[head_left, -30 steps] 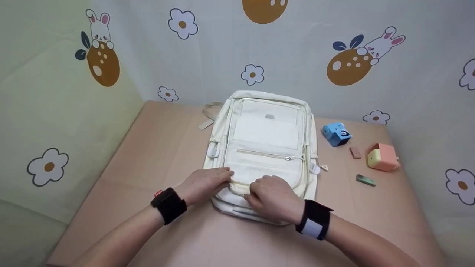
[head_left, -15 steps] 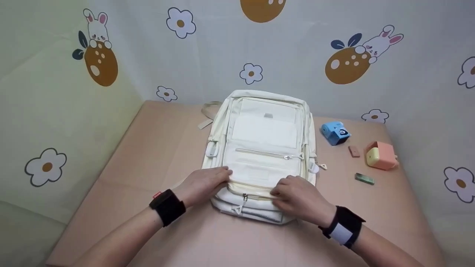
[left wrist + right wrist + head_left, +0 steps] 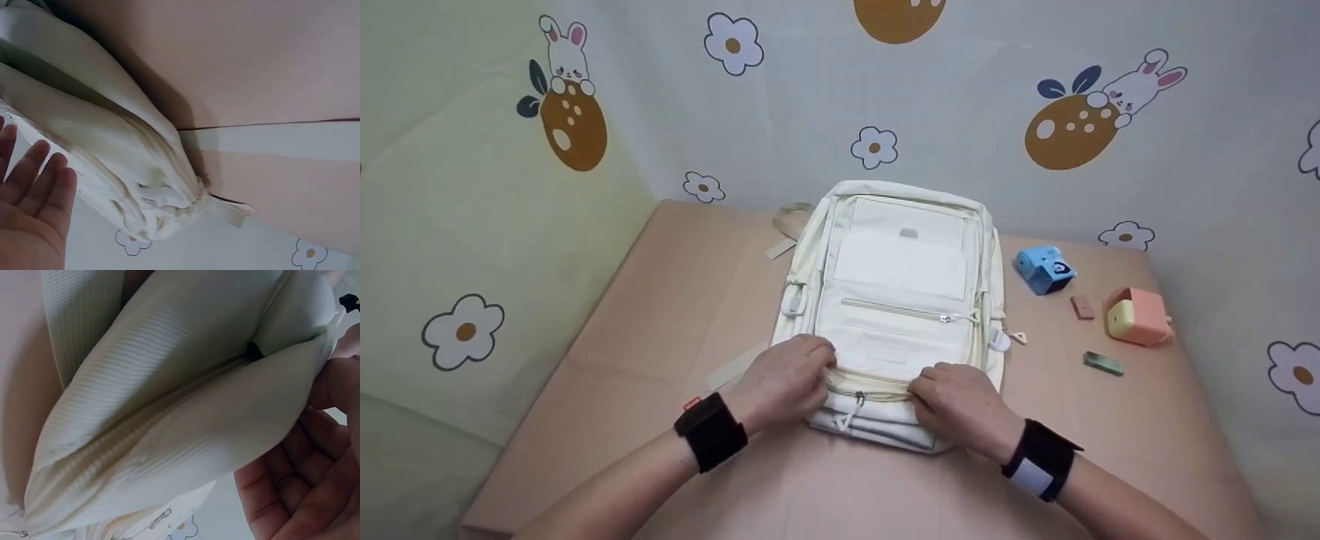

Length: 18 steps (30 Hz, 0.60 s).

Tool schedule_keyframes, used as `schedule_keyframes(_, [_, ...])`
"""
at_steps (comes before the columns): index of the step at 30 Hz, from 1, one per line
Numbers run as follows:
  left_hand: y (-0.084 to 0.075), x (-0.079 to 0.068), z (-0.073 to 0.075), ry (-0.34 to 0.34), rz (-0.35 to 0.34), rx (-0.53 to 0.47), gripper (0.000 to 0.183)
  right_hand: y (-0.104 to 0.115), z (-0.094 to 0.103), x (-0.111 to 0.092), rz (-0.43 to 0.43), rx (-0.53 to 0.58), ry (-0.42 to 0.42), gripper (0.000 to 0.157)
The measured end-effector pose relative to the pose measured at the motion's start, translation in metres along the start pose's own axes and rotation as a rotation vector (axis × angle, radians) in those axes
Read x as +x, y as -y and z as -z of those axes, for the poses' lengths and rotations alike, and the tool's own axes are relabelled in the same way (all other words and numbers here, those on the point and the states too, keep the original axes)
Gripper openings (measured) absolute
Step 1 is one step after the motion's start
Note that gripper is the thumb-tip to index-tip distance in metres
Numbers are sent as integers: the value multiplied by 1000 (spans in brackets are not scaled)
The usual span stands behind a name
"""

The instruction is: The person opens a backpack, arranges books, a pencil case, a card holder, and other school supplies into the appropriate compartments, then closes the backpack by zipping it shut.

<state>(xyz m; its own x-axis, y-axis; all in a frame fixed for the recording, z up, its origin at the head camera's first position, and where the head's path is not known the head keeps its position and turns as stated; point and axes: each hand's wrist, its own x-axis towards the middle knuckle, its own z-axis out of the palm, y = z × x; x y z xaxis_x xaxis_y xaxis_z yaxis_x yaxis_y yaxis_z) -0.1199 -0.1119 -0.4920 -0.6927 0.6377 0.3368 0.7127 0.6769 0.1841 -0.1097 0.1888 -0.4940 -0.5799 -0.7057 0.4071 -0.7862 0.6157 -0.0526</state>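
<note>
A cream backpack [image 3: 900,259] lies front side up on the table, with zipped pockets. At the left side of its lower front pocket, my left hand [image 3: 787,379] holds the pocket edge with bent fingers; its thumb is hidden. Across from it, my right hand [image 3: 960,401] pinches the pocket's right edge between thumb and fingers. The pocket's mouth gapes slightly between the hands, and a zipper pull [image 3: 847,412] with a triangular tab hangs from it. In the right wrist view, ribbed cream fabric [image 3: 219,416] spreads beside the gripping thumb.
Right of the backpack are a blue camera-shaped sharpener [image 3: 1044,270], a pink and yellow sharpener [image 3: 1140,316], a small pink block [image 3: 1081,307] and a green block [image 3: 1102,364]. Straps stick out on the left. A patterned cloth wall [image 3: 780,97] stands behind.
My right hand has moved right along the pocket's lower edge, uncovering the zipper pull. My left hand has shifted slightly, its fingers now more bent. The pocket's mouth shows wider.
</note>
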Motion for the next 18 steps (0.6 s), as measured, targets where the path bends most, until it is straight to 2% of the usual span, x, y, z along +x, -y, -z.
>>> schedule_keyframes(3, [-16,2,-1,-8,-10,33,23,0,1,1,-23,9,14,7])
schedule_keyframes(5, [-25,3,-3,9,-20,68,37,0,2,1,-40,15,23,7])
schedule_keyframes(7, [-31,3,-6,27,-27,103,42,0,3,2,-52,17,24,7])
schedule_keyframes(10, [-34,1,-10,17,-28,118,38,1,2,1,-50,11,12,8])
schedule_keyframes(18, [-31,-4,-15,-108,-87,25,11,1,1,-1,-38,15,-1,11])
